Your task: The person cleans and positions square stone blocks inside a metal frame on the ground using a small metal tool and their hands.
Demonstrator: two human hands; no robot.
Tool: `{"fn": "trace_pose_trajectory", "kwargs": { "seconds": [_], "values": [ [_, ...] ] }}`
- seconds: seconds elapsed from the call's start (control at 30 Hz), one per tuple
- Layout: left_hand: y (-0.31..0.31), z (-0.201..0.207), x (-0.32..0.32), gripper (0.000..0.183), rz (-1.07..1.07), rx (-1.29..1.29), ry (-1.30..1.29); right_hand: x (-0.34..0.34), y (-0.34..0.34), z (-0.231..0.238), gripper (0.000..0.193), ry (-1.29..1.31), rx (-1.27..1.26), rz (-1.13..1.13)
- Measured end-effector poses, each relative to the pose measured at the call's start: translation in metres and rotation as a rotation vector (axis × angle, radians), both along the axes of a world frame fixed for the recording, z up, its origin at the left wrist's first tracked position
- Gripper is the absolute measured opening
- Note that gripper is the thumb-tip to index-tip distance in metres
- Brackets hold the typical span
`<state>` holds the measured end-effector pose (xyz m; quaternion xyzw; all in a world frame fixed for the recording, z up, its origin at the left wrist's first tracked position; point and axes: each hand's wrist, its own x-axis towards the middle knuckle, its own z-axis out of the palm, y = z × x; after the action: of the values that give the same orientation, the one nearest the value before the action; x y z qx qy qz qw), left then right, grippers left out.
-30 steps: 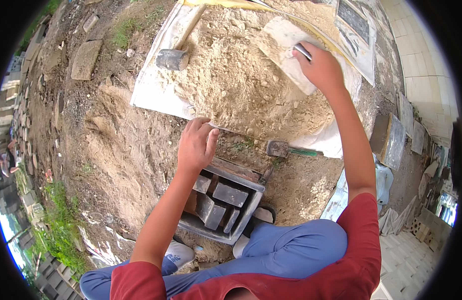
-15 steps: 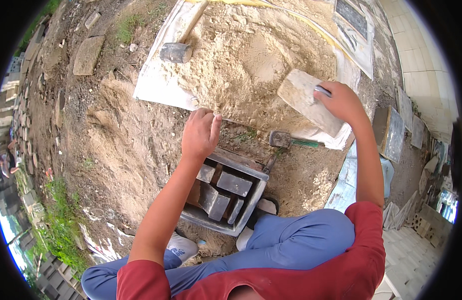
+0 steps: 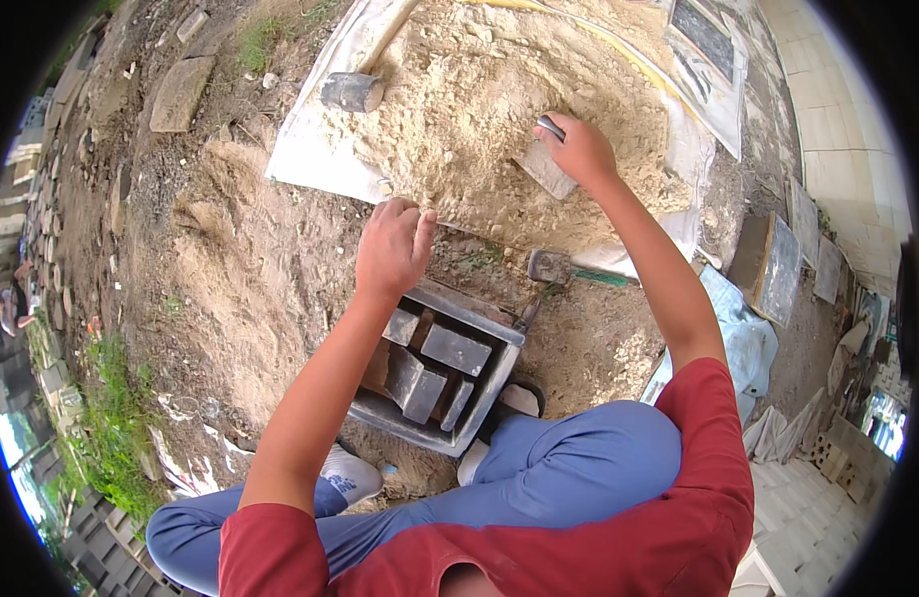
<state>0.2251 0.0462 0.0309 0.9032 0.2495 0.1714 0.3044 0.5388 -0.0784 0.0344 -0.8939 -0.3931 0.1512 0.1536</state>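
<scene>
The right hand (image 3: 579, 149) grips a flat grey trowel (image 3: 545, 167) dug into the pale sand heap (image 3: 479, 109); the left hand (image 3: 392, 249), fingers loosely curled, empty, rests at the far rim of the grey metal block mould (image 3: 450, 373), seemingly still unfilled.

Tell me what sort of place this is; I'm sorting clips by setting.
Probably an outdoor brick- or block-making yard: a sand heap on a white sheet, a grey metal mould on bare dirt, a hammer and stacked blocks nearby.
</scene>
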Motion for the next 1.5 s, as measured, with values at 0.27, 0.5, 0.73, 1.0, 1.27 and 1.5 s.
{"fn": "trace_pose_trajectory", "kwargs": {
  "seconds": [0.27, 0.5, 0.73, 1.0, 1.27, 1.5],
  "values": [
    [0.0, 0.004, -0.001, 0.046, -0.006, 0.032, 0.013, 0.012, -0.048, 0.055, 0.037, -0.707, 0.002, 0.292],
    [0.001, 0.006, -0.003, 0.045, -0.001, 0.042, 0.017, 0.016, -0.001, 0.09, 0.031, -0.537, 0.15, 0.097],
    [-0.005, 0.005, 0.0, 0.045, 0.026, 0.038, 0.003, 0.001, 0.007, 0.0, 0.033, 0.082, -0.023, -0.046],
    [-0.003, -0.002, -0.001, 0.044, 0.033, 0.041, -0.005, 0.024, -0.082, 0.093, 0.042, 0.055, -0.201, 0.046],
    [-0.002, 0.005, 0.001, 0.042, -0.001, 0.078, -0.01, -0.005, -0.09, 0.074, 0.041, -0.053, -0.327, 0.053],
    [-0.002, -0.002, -0.001, 0.044, 0.022, 0.103, -0.026, -0.026, -0.074, 0.026, 0.038, -0.026, -0.005, -0.037]
  ]
}}
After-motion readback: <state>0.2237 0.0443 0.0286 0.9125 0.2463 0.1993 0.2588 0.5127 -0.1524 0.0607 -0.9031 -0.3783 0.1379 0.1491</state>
